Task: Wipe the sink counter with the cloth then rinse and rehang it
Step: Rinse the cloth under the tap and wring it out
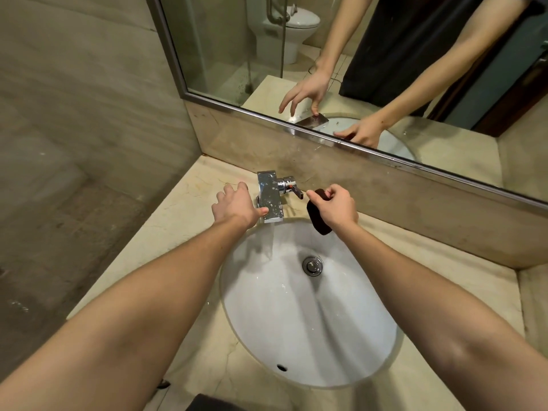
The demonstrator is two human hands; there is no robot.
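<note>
Two hands: right hand (336, 207) gripping dark cloth (318, 220) beside boxy chrome faucet (270, 200).

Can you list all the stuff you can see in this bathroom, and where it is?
cloth: one, dark, held above the basin's far rim
tap: one, shiny chrome, behind the basin, water running from it
basin: one, white, sunk in the counter
drain plug: one, chrome, in the basin
counter: one, beige stone, around the basin
mirror: one, steel-framed, on the wall behind
toilet: one, white, reflected in the mirror
left hand: one, touching the tap's left side
right hand: one, gripping the cloth
</note>
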